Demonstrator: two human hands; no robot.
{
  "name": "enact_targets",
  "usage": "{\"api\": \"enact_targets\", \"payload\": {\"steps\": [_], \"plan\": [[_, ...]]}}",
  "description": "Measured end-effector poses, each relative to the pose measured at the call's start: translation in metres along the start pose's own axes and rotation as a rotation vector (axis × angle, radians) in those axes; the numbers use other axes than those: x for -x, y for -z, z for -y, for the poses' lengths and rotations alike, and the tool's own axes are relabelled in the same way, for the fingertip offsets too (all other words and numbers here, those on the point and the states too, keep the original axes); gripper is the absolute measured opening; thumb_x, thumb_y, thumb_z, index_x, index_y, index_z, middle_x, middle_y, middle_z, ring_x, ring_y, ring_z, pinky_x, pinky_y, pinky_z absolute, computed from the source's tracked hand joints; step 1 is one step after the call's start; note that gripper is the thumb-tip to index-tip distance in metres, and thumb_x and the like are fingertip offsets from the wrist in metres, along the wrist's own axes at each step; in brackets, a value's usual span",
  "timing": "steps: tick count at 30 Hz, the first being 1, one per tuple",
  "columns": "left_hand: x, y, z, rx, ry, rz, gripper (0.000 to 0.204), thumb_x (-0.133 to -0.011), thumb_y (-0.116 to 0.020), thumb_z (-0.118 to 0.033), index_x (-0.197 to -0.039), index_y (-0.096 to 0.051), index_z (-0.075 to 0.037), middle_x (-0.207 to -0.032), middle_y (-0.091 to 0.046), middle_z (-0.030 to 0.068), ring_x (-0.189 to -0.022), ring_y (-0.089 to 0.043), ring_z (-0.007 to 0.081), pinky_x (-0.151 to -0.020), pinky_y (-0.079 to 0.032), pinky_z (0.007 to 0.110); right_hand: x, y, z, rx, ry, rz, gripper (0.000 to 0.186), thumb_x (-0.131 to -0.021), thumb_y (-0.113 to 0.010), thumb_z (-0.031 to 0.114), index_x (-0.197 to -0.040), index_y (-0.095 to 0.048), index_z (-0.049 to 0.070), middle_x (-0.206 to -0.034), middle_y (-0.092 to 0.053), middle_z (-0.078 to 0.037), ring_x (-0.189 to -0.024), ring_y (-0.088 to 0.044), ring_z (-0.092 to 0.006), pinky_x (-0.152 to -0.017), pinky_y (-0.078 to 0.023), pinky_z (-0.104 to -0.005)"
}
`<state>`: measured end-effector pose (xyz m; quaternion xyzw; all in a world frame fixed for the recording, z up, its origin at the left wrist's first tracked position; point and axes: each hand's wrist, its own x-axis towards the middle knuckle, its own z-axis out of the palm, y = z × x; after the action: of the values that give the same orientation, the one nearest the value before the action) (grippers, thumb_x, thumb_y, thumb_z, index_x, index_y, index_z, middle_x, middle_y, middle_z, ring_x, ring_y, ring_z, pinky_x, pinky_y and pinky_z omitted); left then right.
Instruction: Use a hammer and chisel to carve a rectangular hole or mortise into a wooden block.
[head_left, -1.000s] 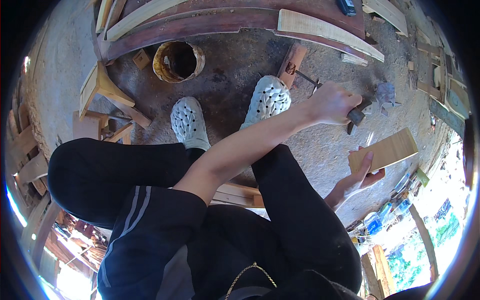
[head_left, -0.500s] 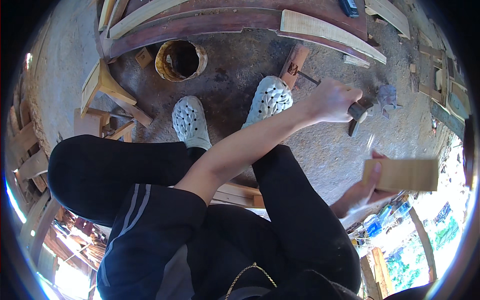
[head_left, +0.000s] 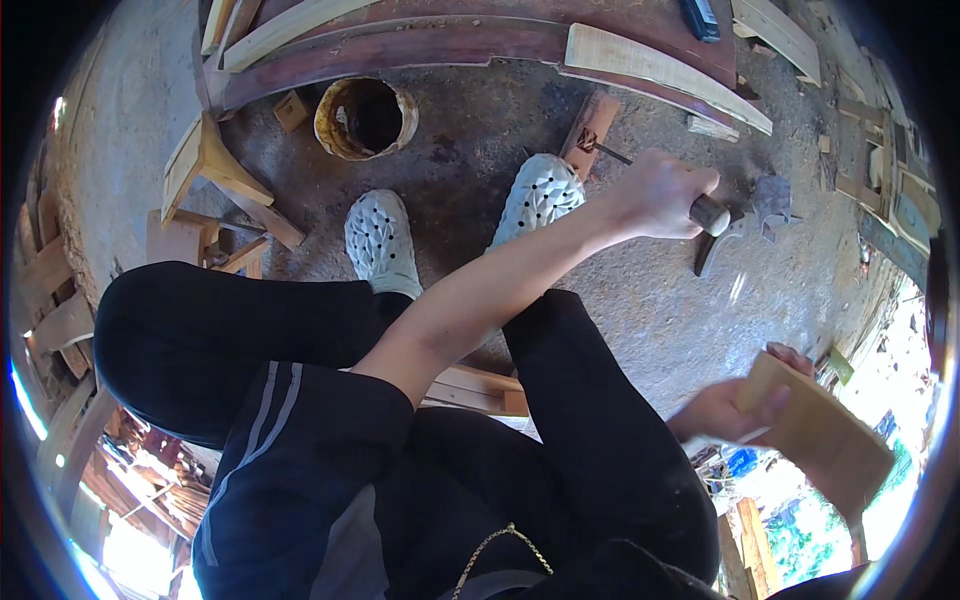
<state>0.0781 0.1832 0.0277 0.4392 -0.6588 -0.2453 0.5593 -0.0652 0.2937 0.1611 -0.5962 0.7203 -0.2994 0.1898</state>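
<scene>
Outdoor work yard, bare concrete floor (head_left: 640, 320), stained and dusty. Person seated low, knees up, white perforated clogs (head_left: 380, 240) planted on the floor.

Edges: long curved wooden beams (head_left: 440, 45) run across the top, with a pale plank (head_left: 660, 70) lying on them. Timber offcuts (head_left: 215, 175) stacked along the left side; more wood frames along the right rim. Open floor lies mainly between the feet and the right-side clutter; that patch is where the hands work. A short wood block (head_left: 590, 125) lies just beyond the right foot.

Hands: left hand (head_left: 660, 195) reaches across the body, clenched around the handle of a hammer (head_left: 715, 230); the head hangs low, close to the floor, next to a small dark metal piece (head_left: 772, 200). Right hand (head_left: 725, 410) grips a flat rectangular wood board (head_left: 820, 435) by one end, held off the floor near the right knee, blurred.

Containers: one round yellowish bucket (head_left: 365, 118) standing upright on the floor beside the beams, well apart from both hands. Inside is dark; contents can't be made out.
</scene>
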Motion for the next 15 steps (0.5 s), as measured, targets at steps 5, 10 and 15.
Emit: {"api": "enact_targets", "payload": {"steps": [5, 10, 15], "plan": [[0.0, -0.002, 0.002, -0.04, -0.025, -0.031, 0.021, -0.068, -0.072, -0.017, -0.067, -0.051, -0.011, -0.05, -0.054, 0.0076, -0.046, -0.061, 0.0273, -0.043, -0.046, 0.04, -0.014, -0.004, 0.02, -0.059, -0.009, 0.016, 0.056, -0.078, -0.079, 0.022, -0.121, -0.057, -0.006, -0.098, -0.061, -0.015, -0.093, -0.056, -0.0225, -0.078, -0.048, -0.0371], [-0.012, -0.002, 0.0, 0.028, 0.035, -0.05, 0.02, -0.065, -0.072, -0.014, -0.07, -0.053, -0.01, -0.053, -0.057, 0.0077, -0.048, -0.062, 0.0275, -0.045, -0.047, 0.039, -0.017, -0.007, 0.009, -0.658, 0.486, -0.353, 0.047, -0.081, -0.072, 0.015, -0.119, -0.054, -0.006, -0.11, -0.06, -0.021, -0.094, -0.06, -0.0257, -0.079, -0.048, -0.0367], [-0.006, 0.001, 0.019, -0.009, 0.063, -0.016, 0.021, -0.065, -0.073, -0.015, -0.071, -0.053, -0.011, -0.054, -0.057, 0.0081, -0.051, -0.063, 0.0289, -0.047, -0.047, 0.041, -0.011, -0.01, 0.033, -0.046, -0.002, 0.056, 0.06, -0.082, -0.075, 0.023, -0.129, -0.051, -0.007, -0.119, -0.059, -0.021, -0.095, -0.062, -0.0275, -0.083, -0.051, -0.0386]]}}
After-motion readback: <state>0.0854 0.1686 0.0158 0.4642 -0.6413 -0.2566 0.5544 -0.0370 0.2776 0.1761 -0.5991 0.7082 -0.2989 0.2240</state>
